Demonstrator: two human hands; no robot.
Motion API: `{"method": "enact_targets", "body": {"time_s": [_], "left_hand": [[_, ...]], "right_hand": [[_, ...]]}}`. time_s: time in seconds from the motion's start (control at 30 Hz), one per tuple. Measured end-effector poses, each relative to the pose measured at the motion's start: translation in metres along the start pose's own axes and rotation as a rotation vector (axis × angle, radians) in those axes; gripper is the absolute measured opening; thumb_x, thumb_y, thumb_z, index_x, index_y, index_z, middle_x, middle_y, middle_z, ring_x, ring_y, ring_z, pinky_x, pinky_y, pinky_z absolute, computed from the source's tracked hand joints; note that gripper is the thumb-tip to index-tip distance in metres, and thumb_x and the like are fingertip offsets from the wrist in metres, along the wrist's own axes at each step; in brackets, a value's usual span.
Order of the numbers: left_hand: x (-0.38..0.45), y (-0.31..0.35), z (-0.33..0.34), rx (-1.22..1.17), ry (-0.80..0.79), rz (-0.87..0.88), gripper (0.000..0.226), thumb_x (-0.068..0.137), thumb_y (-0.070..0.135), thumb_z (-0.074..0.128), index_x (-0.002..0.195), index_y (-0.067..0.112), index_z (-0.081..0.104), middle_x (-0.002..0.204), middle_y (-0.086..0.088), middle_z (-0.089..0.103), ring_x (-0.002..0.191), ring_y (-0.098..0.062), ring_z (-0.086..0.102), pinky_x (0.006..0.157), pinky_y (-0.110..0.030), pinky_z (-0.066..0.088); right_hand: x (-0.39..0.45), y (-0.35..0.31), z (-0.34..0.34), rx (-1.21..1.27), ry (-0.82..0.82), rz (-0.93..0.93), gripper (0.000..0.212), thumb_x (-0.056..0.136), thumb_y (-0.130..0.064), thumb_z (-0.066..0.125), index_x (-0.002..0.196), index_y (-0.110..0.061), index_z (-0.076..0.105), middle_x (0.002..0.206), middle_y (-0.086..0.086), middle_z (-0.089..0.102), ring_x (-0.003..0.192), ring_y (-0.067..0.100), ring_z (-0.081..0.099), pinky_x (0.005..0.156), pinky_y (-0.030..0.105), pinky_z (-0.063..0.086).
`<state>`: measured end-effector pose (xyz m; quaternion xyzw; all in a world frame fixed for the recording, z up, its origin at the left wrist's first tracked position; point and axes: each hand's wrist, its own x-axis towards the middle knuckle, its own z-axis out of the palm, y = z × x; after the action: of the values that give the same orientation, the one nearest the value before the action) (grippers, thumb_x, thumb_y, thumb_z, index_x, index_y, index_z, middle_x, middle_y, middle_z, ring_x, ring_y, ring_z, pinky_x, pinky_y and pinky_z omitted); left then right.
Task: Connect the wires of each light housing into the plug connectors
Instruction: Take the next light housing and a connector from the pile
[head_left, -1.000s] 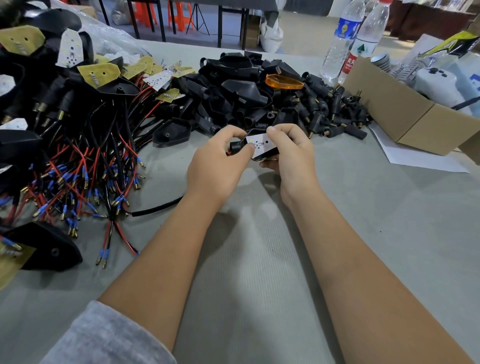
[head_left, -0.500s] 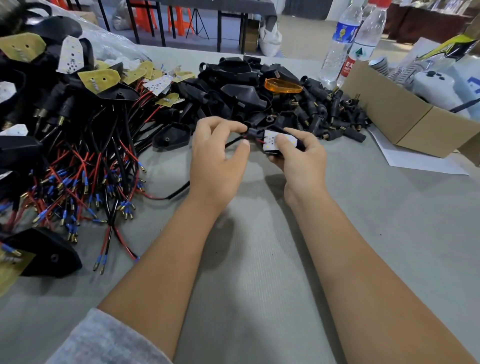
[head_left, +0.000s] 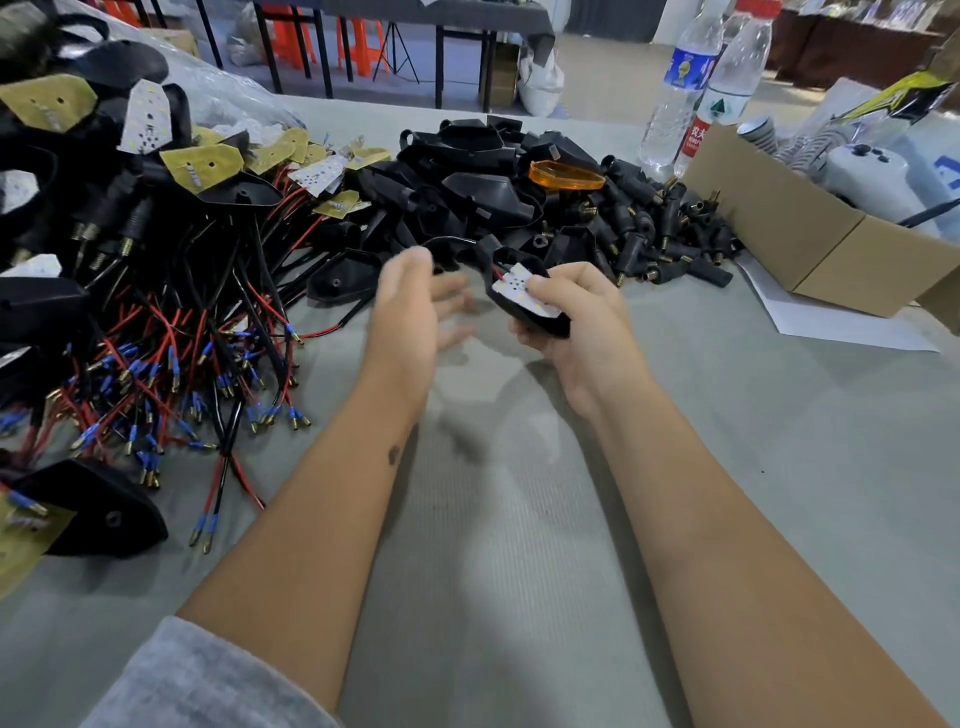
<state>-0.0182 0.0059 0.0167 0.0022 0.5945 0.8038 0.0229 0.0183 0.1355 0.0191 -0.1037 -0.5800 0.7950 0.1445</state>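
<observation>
Centre frame, the right hand (head_left: 582, 322) has a closed grip on a black light housing (head_left: 524, 301), white LED board face up, above the bench (head_left: 519, 571). The left hand (head_left: 415, 317), blurred, hangs beside it, fingers spread, gripping nothing. Loose plug connectors (head_left: 670, 234) lie heaped at upper right.

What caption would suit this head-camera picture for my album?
Right hand grips a black light housing; blurred, open left hand beside it, wired housings piled nearby.

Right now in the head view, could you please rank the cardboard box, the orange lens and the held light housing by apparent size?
1. cardboard box
2. held light housing in the right hand
3. orange lens

The last two look close, and the housing is nearer.
</observation>
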Motion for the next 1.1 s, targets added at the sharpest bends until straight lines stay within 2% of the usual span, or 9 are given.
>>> {"method": "enact_targets", "body": {"time_s": [0.1, 0.17, 0.37, 0.47, 0.53, 0.63, 0.7, 0.9, 1.1], "left_hand": [[0.004, 0.004, -0.01, -0.111, 0.068, 0.164, 0.02, 0.107, 0.024, 0.029, 0.113, 0.026, 0.049, 0.102, -0.004, 0.071, 0.096, -0.016, 0.071, 0.08, -0.03, 0.059], [0.006, 0.005, -0.014, -0.098, 0.081, 0.174, 0.022, 0.105, 0.017, 0.032, 0.107, 0.024, 0.053, 0.097, -0.001, 0.071, 0.093, -0.014, 0.072, 0.078, -0.03, 0.058], [0.004, -0.003, -0.006, 0.017, 0.093, 0.042, 0.014, 0.102, 0.014, 0.043, 0.097, 0.021, 0.054, 0.087, 0.001, 0.061, 0.078, -0.011, 0.065, 0.072, -0.032, 0.054], [0.002, -0.004, 0.0, -0.046, 0.056, -0.02, 0.018, 0.102, 0.012, 0.042, 0.12, 0.012, 0.047, 0.098, -0.005, 0.063, 0.078, -0.015, 0.067, 0.077, -0.033, 0.055], [0.0, -0.002, 0.001, -0.168, 0.053, -0.085, 0.033, 0.102, 0.01, 0.043, 0.134, 0.004, 0.041, 0.101, -0.009, 0.064, 0.072, -0.015, 0.069, 0.064, -0.03, 0.058], [-0.001, 0.001, 0.0, -0.244, 0.024, -0.152, 0.021, 0.102, 0.012, 0.043, 0.11, -0.003, 0.054, 0.087, -0.016, 0.067, 0.072, -0.026, 0.066, 0.059, -0.032, 0.055], [-0.002, 0.002, 0.0, -0.284, -0.004, -0.199, 0.026, 0.104, 0.017, 0.04, 0.091, 0.001, 0.057, 0.074, -0.009, 0.069, 0.067, -0.021, 0.067, 0.061, -0.032, 0.056], [-0.004, 0.004, -0.001, -0.277, -0.176, -0.1, 0.026, 0.106, 0.014, 0.032, 0.107, 0.011, 0.057, 0.067, -0.003, 0.066, 0.069, -0.017, 0.067, 0.067, -0.031, 0.057], [-0.004, 0.001, 0.001, -0.249, -0.196, -0.047, 0.03, 0.106, 0.01, 0.027, 0.105, 0.012, 0.057, 0.057, 0.004, 0.045, 0.062, -0.013, 0.052, 0.067, -0.027, 0.047]], "right_hand": [[0.0, 0.003, 0.0, -0.227, -0.085, -0.057, 0.024, 0.081, 0.001, 0.067, 0.075, -0.016, 0.051, 0.066, 0.001, 0.055, 0.066, 0.016, 0.054, 0.067, 0.027, 0.042], [-0.002, 0.004, 0.0, -0.345, -0.165, -0.08, 0.025, 0.083, 0.004, 0.066, 0.08, -0.015, 0.052, 0.055, -0.009, 0.052, 0.055, 0.006, 0.049, 0.059, 0.019, 0.039], [-0.008, 0.007, 0.007, -0.642, -0.344, -0.077, 0.023, 0.084, -0.001, 0.068, 0.092, -0.015, 0.051, 0.065, 0.004, 0.048, 0.061, 0.014, 0.043, 0.059, 0.027, 0.033], [-0.009, 0.007, 0.008, -0.675, -0.374, -0.086, 0.025, 0.083, 0.002, 0.068, 0.088, -0.011, 0.047, 0.066, 0.008, 0.045, 0.056, 0.002, 0.046, 0.058, 0.016, 0.034], [-0.008, 0.007, 0.005, -0.63, -0.39, -0.088, 0.024, 0.083, 0.005, 0.068, 0.091, -0.007, 0.048, 0.069, 0.012, 0.043, 0.055, -0.011, 0.051, 0.059, 0.006, 0.037], [-0.008, 0.006, 0.001, -0.518, -0.423, -0.07, 0.022, 0.084, 0.007, 0.068, 0.096, -0.003, 0.051, 0.074, 0.014, 0.044, 0.058, -0.013, 0.054, 0.061, 0.005, 0.038], [-0.007, 0.005, 0.0, -0.492, -0.449, -0.057, 0.023, 0.083, 0.007, 0.069, 0.092, -0.005, 0.052, 0.067, 0.011, 0.048, 0.062, -0.01, 0.055, 0.067, 0.011, 0.04], [-0.005, 0.005, 0.0, -0.534, -0.446, -0.079, 0.037, 0.075, 0.008, 0.075, 0.077, -0.015, 0.046, 0.084, 0.014, 0.058, 0.074, 0.016, 0.045, 0.07, 0.027, 0.04], [-0.007, 0.006, -0.001, -0.471, -0.416, -0.059, 0.047, 0.066, -0.004, 0.076, 0.079, -0.019, 0.034, 0.077, 0.008, 0.039, 0.075, 0.02, 0.037, 0.071, 0.036, 0.036]]}}
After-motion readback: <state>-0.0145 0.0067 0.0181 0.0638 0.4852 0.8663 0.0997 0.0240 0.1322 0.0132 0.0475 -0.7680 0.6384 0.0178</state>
